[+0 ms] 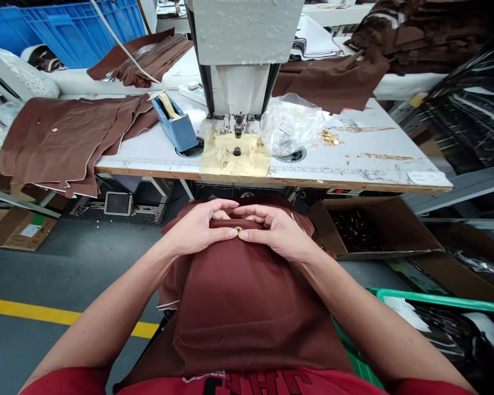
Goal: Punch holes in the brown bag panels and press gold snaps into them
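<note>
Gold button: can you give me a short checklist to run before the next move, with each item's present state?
1. Button steadied: ok; the left hand's thumb and right hand's thumb are at its two sides.
2. Button fastened to the cloth: cannot tell.
3. Hands away from the machine: ok; both are on the near side of the table edge.
4. Upper die apart from lower die: ok; a gap shows.
5. Bag well away from the dies: not ok, I'd say; it lies right beside them.
6. Spare buttons contained: not ok; some lie loose.
</note>
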Demonstrator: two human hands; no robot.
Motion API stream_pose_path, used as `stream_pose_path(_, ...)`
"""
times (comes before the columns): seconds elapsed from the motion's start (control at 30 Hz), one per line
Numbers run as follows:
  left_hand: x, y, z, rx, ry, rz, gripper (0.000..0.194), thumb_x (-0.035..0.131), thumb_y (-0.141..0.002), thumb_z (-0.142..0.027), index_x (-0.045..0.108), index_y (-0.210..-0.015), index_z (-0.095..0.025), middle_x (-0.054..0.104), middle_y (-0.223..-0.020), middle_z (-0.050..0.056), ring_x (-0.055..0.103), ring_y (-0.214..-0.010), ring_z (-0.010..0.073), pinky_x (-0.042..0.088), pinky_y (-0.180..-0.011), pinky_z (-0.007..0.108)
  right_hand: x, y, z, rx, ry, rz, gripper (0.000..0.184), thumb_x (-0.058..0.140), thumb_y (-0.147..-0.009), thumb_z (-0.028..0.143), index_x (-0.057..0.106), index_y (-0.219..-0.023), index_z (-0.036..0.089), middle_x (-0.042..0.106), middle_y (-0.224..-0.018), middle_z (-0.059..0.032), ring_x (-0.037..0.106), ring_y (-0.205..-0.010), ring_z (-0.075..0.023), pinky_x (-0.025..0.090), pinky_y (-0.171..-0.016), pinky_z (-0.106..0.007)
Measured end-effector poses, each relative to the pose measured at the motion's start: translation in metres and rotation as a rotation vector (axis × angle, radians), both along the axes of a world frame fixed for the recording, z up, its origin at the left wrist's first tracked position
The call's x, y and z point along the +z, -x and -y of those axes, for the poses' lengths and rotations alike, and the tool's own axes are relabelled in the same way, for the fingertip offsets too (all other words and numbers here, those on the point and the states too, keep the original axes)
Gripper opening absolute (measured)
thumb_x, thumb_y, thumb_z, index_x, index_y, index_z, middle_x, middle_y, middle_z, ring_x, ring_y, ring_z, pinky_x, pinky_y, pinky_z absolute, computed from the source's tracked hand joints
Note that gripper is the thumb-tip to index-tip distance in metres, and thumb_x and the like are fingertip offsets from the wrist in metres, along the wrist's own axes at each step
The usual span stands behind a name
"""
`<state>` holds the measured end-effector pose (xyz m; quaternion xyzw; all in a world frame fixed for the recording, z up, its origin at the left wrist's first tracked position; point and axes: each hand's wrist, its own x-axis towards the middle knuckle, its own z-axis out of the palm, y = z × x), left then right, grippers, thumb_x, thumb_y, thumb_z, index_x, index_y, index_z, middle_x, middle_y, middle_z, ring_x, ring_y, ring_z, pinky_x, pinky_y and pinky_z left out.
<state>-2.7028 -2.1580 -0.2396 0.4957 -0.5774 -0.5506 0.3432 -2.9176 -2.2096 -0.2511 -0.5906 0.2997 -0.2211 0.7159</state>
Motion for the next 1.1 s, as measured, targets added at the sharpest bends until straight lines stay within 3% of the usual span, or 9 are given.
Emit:
stream_pose_path(0.57,-0.004,0.001,0.000,0.009,-0.024,0.051,0.059,0.074,-0.081,-0.034,0.056,-0.133,-0.014,0.071,-0.102,0.008,0.068,-0.098,0.0231,0.052,-0.090,0.037,-0.009,-0.002,0.004,0.029,-0.022,-0.002,0.049,0.078,-0.080,0.026,0.065,-0.126,0.018,0.072,-0.116,-0.0079,0.067,-0.105,-0.0227,0.052,-0.094,-0.036)
stream_pose_path(0.77,-0.003,-0.007,0.000,-0.054,-0.053,0.094,0.061,0.073,-0.081,-0.031,0.053,-0.137,-0.016,0.070,-0.099,0.007,0.067,-0.092,0.0206,0.053,-0.082,0.033,-0.009,0.006,0.011,0.146,0.123,-0.043,0.055,0.073,-0.085,0.029,0.057,-0.137,0.021,0.067,-0.128,-0.0084,0.062,-0.117,-0.0251,0.050,-0.101,-0.041)
stream_pose_path(0.93,-0.002,-0.012,-0.001,-0.069,-0.096,0.109,0.059,0.072,-0.081,-0.030,0.053,-0.136,-0.016,0.070,-0.101,0.007,0.066,-0.093,0.0215,0.052,-0.079,0.033,-0.010,0.008,0.017,0.162,0.268,-0.137,0.054,0.068,-0.087,0.024,0.056,-0.139,0.022,0.068,-0.123,-0.0076,0.064,-0.111,-0.0255,0.052,-0.096,-0.042)
stream_pose_path(1.1,-0.004,-0.012,0.001,-0.050,-0.140,0.088,0.056,0.074,-0.080,-0.030,0.055,-0.130,-0.015,0.068,-0.093,0.005,0.065,-0.084,0.0186,0.051,-0.071,0.029,-0.009,0.005,0.018,0.159,0.261,-0.150,0.055,0.067,-0.085,0.021,0.056,-0.139,0.020,0.070,-0.118,-0.0083,0.066,-0.103,-0.0239,0.054,-0.090,-0.039)
